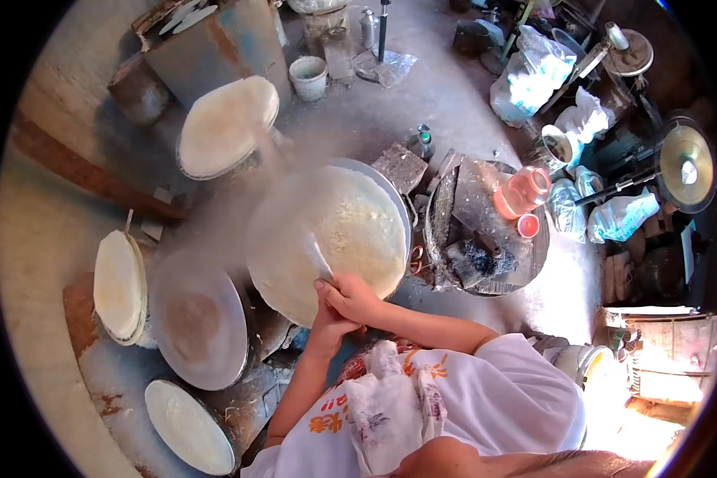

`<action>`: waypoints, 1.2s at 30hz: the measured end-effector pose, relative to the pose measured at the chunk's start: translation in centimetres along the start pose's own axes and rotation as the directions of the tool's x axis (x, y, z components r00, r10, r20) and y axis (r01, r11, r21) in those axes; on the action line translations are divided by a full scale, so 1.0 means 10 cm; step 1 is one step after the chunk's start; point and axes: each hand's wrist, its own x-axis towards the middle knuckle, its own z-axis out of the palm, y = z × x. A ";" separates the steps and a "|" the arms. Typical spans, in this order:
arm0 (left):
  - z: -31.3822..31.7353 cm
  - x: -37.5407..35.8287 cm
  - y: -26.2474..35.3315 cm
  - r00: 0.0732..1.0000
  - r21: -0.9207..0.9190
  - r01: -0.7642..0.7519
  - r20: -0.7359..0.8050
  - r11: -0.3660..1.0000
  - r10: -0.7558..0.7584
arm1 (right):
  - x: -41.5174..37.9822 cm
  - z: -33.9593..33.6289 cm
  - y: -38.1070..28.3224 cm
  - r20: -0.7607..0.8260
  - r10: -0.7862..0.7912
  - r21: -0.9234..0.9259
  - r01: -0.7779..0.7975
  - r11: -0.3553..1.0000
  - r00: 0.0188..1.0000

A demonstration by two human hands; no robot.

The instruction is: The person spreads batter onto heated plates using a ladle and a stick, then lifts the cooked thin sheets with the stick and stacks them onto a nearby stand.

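head view: somebody in a white shirt (494, 390) is facing a big round pan (405, 209), and a pale flat sheet (366, 219) is covering most of it, right in front of the body. both hands are holding one pale tool (319, 255): the left grip (331, 316) is clenching around the near end, and the right grip (356, 297) is wrapping on just beside it, touching. the far end of the tool is disappearing into a whitish haze (215, 219), so i can't tell if it's touching the sheet. up and to the left, a round pale stack (229, 126) is sitting near the pan. a grey dish (195, 323) with a brownish middle is lying to the pan's lower left, and a pale disc (190, 426) is resting below that. over on the right, a dark round stand (472, 182) is carrying a pinkish jar (522, 193), with a small red-rimmed piece (527, 225) sitting just beside it. a pale bucket (308, 77) is standing on the floor (446, 88) further up.
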 end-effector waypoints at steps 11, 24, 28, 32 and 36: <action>0.41 -0.23 -0.76 0.829 0.576 -0.098 -0.404 0.812 0.387 | -0.18 -1.20 0.54 0.017 -0.014 -0.596 0.021 0.803 1.000; 0.82 -0.17 -1.00 0.555 0.647 -0.088 -0.599 0.757 0.577 | 0.05 -1.83 0.35 0.233 -0.217 -0.767 0.316 0.559 0.948; 1.01 -0.07 -1.02 0.575 0.619 -0.089 -0.608 0.780 0.548 | 0.25 -1.60 0.43 0.248 -0.261 -0.769 0.353 0.533 0.933; 1.06 -0.14 -1.06 0.588 0.624 -0.025 -0.623 0.781 0.516 | -0.11 -1.75 0.49 0.264 -0.208 -0.751 0.336 0.568 0.942; 1.19 0.03 -1.06 0.747 0.382 -0.074 -0.590 0.921 0.305 | -0.40 -1.77 0.28 0.358 0.195 -0.200 -0.129 0.971 0.913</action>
